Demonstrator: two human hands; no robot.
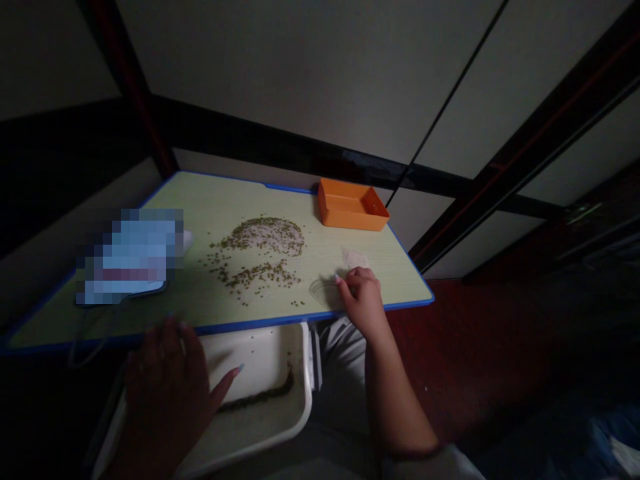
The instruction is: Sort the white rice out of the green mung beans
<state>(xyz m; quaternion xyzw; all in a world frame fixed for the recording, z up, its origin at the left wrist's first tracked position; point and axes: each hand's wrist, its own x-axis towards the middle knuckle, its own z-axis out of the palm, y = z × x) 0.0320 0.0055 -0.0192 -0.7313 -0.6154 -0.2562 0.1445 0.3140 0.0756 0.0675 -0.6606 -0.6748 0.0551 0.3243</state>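
right hand [363, 300]: closed on translucent sheet [324, 293] | left hand [167, 393]: open (fingers spread) over white tray [306, 393]

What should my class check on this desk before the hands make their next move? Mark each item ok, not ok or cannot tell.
1. Right hand on the clear plastic sheet: ok, it rests there near the desk's front edge.
2. Left hand away from the loose beans: ok, it is over the white tray.
3. Green beans in one heap: not ok, two patches and strays lie on the desk.
4. Beans in the white tray: ok, a line lies along its inner side.
5. Orange tray upright on the desk: ok.
6. Pixelated object: cannot tell what it is.
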